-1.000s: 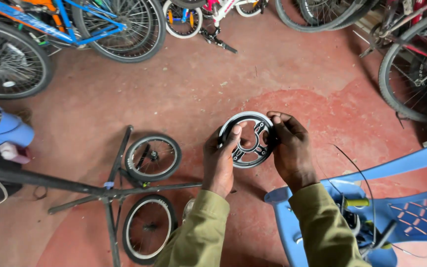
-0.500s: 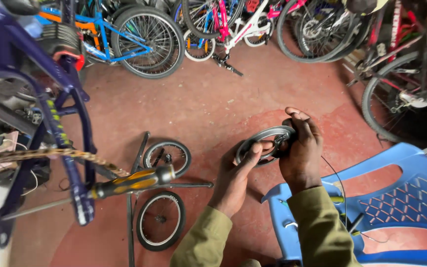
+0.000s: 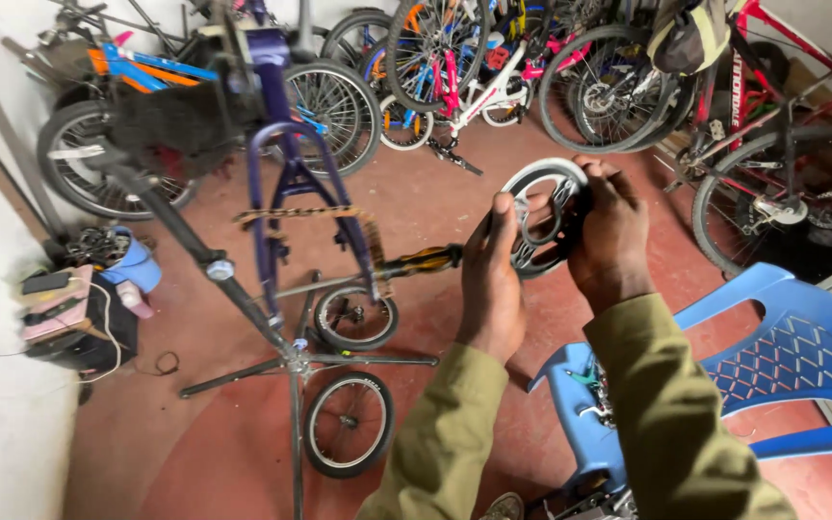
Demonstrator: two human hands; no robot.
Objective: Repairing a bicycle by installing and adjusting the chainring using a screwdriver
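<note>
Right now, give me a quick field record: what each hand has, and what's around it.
left hand: grips the near left edge of the round metal chainring guard
right hand: fingers curl over the guard's right rim
ahead: purple bike frame on a repair stand
floor: two small wheels
right: blue plastic chair
background: parked bicycles

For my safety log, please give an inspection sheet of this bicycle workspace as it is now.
Surface: red floor, worn.
Job's things: round chain guard held up in both hands.
Clutter: two small wheels on floor; tools on blue chair.
Grips: left hand and right hand each shut on the guard's rim.
Cables: white cable by the bags at the wall.
Surroundings: purple frame on a stand; parked bicycles behind.
</note>
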